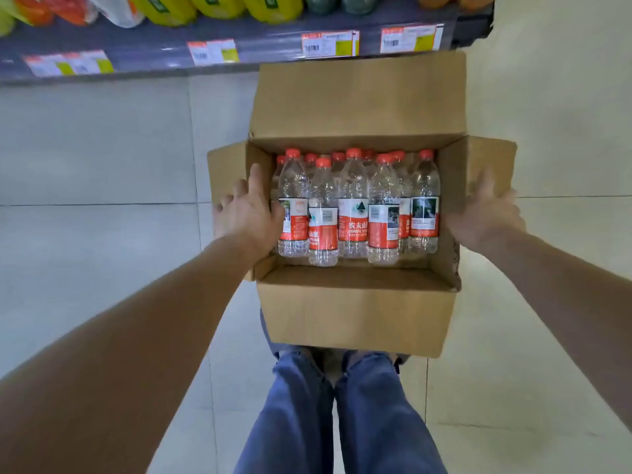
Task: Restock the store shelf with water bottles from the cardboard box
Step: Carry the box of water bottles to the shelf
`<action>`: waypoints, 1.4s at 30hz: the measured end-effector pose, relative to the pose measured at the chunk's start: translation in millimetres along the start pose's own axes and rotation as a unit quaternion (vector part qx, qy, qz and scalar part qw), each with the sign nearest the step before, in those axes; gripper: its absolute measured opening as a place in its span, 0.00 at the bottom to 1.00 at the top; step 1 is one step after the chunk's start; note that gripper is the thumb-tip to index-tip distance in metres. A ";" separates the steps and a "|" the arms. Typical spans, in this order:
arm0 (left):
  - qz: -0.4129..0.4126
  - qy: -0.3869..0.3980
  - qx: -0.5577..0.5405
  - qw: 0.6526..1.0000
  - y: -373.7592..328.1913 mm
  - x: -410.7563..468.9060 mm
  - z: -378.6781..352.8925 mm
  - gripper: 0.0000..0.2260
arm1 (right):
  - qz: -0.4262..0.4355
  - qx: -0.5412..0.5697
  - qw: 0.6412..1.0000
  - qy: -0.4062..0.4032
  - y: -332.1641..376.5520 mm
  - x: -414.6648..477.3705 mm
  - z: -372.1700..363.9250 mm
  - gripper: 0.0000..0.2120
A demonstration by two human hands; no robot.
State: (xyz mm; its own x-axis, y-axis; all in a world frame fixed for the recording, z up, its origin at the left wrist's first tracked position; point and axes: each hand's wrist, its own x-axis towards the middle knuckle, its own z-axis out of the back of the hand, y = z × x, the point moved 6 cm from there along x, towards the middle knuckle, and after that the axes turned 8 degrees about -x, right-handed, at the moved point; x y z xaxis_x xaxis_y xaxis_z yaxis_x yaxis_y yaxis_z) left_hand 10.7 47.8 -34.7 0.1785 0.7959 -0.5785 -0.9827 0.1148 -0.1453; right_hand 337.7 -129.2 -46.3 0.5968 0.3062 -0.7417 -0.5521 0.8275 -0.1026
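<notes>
A store shelf [143,53] with price tags [330,44] runs along the top, holding yellow and orange packs [219,5]. Below it, on the tiled floor [85,148], an open cardboard box [355,309] sits in front of your jeans [342,422]. Your left hand [248,213] rests spread flat against the box's left flap. Your right hand [485,213], blurred and open, is at the right flap. Between them, red-capped water bottles [354,203] stand upright inside the box.

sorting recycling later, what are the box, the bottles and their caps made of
Box: plain brown cardboard, matte, with a ragged torn edge. Bottles: clear, glossy plastic, ribbed; see-through. Caps: opaque red, probably plastic.
</notes>
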 end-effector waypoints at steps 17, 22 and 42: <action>0.076 -0.014 0.012 0.997 39.5 61.2 -52.9 0.50 | 0.055 -0.008 0.993 -0.105 13.4 56.0 -37.5 0.54; 0.040 -0.034 -0.039 0.998 45.4 60.0 -54.4 0.48 | 0.073 0.014 0.987 -0.143 9.2 61.5 -35.2 0.47; 0.068 -0.082 -0.262 0.959 45.2 56.7 -52.6 0.41 | 0.072 0.073 0.983 -0.155 8.7 63.0 -37.5 0.46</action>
State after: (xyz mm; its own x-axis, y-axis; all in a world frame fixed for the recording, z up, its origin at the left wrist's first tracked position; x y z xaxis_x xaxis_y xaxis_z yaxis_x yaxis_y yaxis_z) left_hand -21.0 66.8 -116.3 -0.0030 0.8702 -0.4926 -0.8292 -0.2776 -0.4852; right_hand 348.7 -120.4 -118.8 0.6800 0.5355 -0.5009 -0.5682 0.8166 0.1016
